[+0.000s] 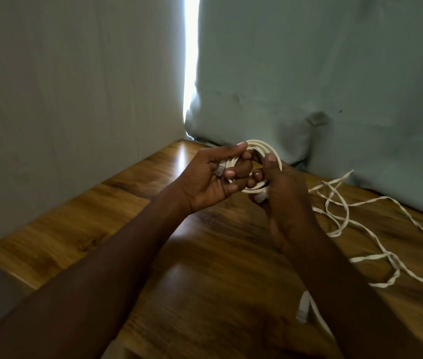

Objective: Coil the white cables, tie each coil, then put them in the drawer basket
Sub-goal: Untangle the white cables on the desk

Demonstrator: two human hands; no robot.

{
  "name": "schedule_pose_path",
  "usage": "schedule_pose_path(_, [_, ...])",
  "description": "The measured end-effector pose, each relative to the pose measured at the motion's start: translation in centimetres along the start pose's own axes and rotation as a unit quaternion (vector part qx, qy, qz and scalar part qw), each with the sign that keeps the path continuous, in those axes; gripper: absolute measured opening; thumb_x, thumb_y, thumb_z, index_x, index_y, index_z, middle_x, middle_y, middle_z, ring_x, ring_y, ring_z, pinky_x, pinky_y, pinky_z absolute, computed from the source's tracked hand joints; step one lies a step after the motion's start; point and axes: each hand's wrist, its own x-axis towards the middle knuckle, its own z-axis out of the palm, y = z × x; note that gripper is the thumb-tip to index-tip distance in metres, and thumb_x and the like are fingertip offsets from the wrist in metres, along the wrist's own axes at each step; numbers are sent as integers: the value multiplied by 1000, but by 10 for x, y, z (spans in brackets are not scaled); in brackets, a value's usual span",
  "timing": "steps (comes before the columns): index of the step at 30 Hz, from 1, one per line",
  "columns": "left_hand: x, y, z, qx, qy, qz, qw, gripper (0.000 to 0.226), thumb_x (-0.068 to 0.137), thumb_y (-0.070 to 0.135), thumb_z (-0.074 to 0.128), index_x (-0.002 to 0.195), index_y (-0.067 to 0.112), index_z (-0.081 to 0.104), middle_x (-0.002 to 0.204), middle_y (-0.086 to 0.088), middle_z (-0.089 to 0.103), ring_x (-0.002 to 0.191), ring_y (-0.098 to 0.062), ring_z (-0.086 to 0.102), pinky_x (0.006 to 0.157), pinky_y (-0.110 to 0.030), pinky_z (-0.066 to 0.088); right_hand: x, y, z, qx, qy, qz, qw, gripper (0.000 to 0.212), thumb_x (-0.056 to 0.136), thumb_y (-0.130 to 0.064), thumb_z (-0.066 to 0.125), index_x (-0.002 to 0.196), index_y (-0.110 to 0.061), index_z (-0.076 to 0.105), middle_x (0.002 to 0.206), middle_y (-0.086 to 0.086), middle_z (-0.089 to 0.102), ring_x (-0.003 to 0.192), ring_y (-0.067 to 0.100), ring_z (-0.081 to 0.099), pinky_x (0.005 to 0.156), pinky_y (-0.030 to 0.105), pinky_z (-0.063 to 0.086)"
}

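Both hands, left [214, 174] and right [280, 185], grip white cable coil [262, 149] above wooden counter [205, 255]; loose cable [376, 229] right, possibly tangled.

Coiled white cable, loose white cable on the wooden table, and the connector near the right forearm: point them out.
coiled white cable [262, 145]: head view, top arc of the loops between both hands.
loose white cable [376, 201]: head view, strand lying on the table at right.
white connector [303, 307]: head view, plug body beside the right forearm.

— What is the coil [258, 149] in the grip made of?
— Smooth, matt white plastic sheathing.
— And beneath the grip?
— A glossy wood-grain tabletop [205, 244]. Behind it hangs matt, creased cloth [334, 60].
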Motion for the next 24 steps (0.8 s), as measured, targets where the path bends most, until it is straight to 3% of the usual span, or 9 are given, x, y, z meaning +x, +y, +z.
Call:
schedule_pose_path(4, [-4,2,-2,-19,-21,-1,1000,20,102,12,34,97,3,51,56,-1,46,61,-21,63,74,-29,49,4,-4,-6,256,-110,133,951,32,105,-32,48,107,-5,65,70,0,52,61,12,54,57,27,50])
schedule_pose_path(7, [-6,2,-2,-46,-37,-6,998,15,94,9,38,98,4,52,56,-1,37,59,-20,53,81,-30,48,5,-5,-7,347,-153,194,905,34,90,-37,54,92,-7,69,70,-1,49,64,15,54,59,26,56])
schedule_pose_path(9, [-5,2,-4,-45,-37,-19,998,14,92,10,39,96,6,51,57,-2,27,54,-19,48,80,-30,36,4,-5,-6,356,-155,189,902,40,96,-42,49,98,-6,66,60,-3,50,56,13,54,57,25,56])
schedule_pose_path(11, [-3,2,-5,-30,-44,-28,998,14,92,16,41,92,7,51,54,-3,24,47,-19,45,71,-32,24,4,-4,-3,339,-146,172,913,52,105,-49,39,90,-6,65,54,-2,49,50,13,53,55,23,52])
schedule_pose_path(14, [-1,0,-1,11,-39,-28,999,28,97,33,46,83,9,48,44,-1,30,40,-19,42,58,-27,32,5,-2,-2,282,-109,136,943,56,107,-48,43,69,-8,56,52,2,44,45,15,50,53,25,51])
schedule_pose_path(16, [0,-3,3,32,-8,-23,999,32,101,33,45,78,11,45,39,1,33,36,-16,42,51,-23,42,6,-2,-2,275,-103,130,947,48,108,-43,44,78,-7,54,47,-1,44,42,14,49,49,25,49])
schedule_pose_path(18, [1,-5,6,32,11,-13,999,34,103,31,44,76,12,44,37,2,34,37,-15,45,51,-22,45,9,-4,-5,300,-126,150,934,43,106,-42,45,86,-6,56,43,-4,45,42,13,50,49,23,49])
schedule_pose_path(21, [3,-6,8,0,17,-15,1000,35,102,34,46,76,11,47,39,2,38,43,-17,48,58,-25,45,12,-6,-11,349,-174,177,903,40,95,-41,52,92,-3,62,45,-5,48,48,14,53,61,26,50])
schedule_pose_path(24, [6,-7,4,-15,16,-23,1000,38,105,36,44,77,12,50,40,2,39,45,-18,49,69,-28,40,11,-6,-14,360,-184,179,897,38,91,-37,52,86,-2,64,49,-3,50,53,17,53,67,30,49])
